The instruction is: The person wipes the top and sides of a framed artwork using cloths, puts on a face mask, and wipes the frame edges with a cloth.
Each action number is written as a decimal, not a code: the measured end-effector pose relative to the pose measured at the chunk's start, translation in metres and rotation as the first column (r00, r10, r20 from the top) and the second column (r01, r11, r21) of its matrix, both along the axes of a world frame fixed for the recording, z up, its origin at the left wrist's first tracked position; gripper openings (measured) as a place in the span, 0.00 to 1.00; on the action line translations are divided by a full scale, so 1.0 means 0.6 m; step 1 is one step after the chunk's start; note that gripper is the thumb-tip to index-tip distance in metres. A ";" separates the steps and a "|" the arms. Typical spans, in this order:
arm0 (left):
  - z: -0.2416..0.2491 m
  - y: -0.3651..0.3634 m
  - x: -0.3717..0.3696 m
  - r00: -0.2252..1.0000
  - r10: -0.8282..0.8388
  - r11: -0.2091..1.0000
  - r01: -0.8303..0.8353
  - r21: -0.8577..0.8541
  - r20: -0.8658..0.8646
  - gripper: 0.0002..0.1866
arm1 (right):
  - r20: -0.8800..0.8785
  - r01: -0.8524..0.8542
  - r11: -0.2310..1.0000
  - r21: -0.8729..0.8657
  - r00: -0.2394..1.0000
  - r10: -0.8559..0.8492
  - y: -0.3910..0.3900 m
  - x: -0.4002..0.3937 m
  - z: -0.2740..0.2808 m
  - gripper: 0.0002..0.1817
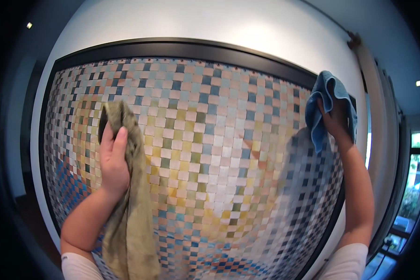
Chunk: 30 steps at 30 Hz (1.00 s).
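Note:
A large woven checkered artwork point(219, 154) in a black frame point(172, 48) fills the middle of the head view. On the left, my left hand point(114, 163) is closed on an olive-green cloth point(133, 224), which hangs down past my forearm in front of the artwork. High on the right, my right hand point(333, 116) grips a blue cloth point(329, 86) at the upper right corner of the frame. The blue cloth covers that corner, and its folds hide some of my right fingers. Whether it presses on the frame cannot be told.
A white wall point(210, 23) surrounds the frame. To the right hangs a long grey curtain point(382, 140) from a rod point(329, 18), beside a window point(410, 182) with greenery outside. A dark passage lies at the far left.

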<state>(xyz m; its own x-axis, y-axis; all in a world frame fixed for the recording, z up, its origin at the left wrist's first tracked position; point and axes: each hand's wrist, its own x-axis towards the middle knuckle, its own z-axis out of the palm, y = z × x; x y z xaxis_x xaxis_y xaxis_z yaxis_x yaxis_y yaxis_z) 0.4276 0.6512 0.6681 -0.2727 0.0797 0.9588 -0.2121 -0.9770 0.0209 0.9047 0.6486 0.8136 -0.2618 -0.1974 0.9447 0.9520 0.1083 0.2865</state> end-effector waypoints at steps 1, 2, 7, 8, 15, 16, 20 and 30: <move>0.016 0.005 0.008 0.998 0.062 0.996 -0.060 0.068 -0.018 0.21 | -0.036 -0.017 0.999 -0.046 0.999 0.015 0.017 0.030 0.023 0.27; 0.029 0.012 0.012 0.963 0.270 0.954 -0.267 0.133 -0.005 0.22 | -0.074 -0.040 0.995 -0.090 0.997 0.033 0.033 0.054 0.048 0.27; 0.105 0.013 0.045 0.421 0.880 0.331 -0.876 0.352 0.219 0.26 | -0.217 -0.149 0.989 -0.004 0.965 0.144 0.094 0.161 0.146 0.30; 0.125 0.011 0.060 0.431 0.874 0.332 -0.866 0.374 0.223 0.26 | -0.249 -0.215 0.976 -0.017 0.947 0.204 0.106 0.187 0.166 0.31; 0.248 0.058 0.086 0.300 0.932 0.202 -0.894 0.399 0.202 0.27 | -0.515 -0.203 0.950 -0.237 0.855 0.054 0.120 0.291 0.210 0.46; 0.259 0.064 0.082 0.226 0.953 0.137 -0.915 0.380 0.201 0.28 | -0.537 -0.199 0.956 -0.214 0.842 0.055 0.131 0.315 0.214 0.48; 0.294 0.065 0.057 0.050 0.989 0.013 -0.969 0.247 0.143 0.28 | -0.633 -0.155 0.969 -0.193 0.774 -0.003 0.149 0.387 0.228 0.47; 0.301 0.059 -0.010 0.297 0.844 0.351 -0.936 0.040 -0.447 0.31 | -0.606 -0.112 0.977 -0.183 0.795 -0.022 0.143 0.394 0.237 0.40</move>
<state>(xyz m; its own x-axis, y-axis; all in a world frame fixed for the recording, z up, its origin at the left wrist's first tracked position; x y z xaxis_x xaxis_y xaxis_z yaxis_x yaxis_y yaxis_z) 0.4213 0.6864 0.8487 0.0276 0.1876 0.9819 0.8551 -0.5132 0.0740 1.1408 0.7346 0.9560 0.3774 0.0150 0.9259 0.9153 0.1457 -0.3754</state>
